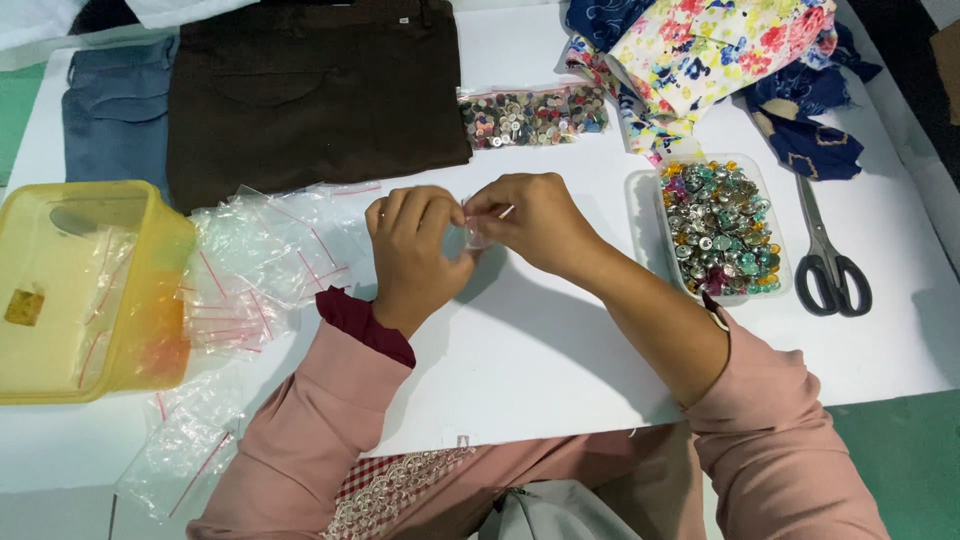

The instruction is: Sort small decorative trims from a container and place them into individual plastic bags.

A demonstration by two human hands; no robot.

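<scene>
Both hands meet over the white table (560, 360), just left of the clear tray of coloured buttons (722, 228): the left hand (415, 250) and right hand (530, 222) pinch a small clear zip bag (472, 236) between their fingertips, each closed narrowly on it. Whether anything is inside is too small to tell. Judging by the grip, it pays to hold the bag's mouth taut and level, with fingertips near its edge.

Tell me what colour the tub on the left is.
The tub is translucent yellow, seen in the head view.
</scene>
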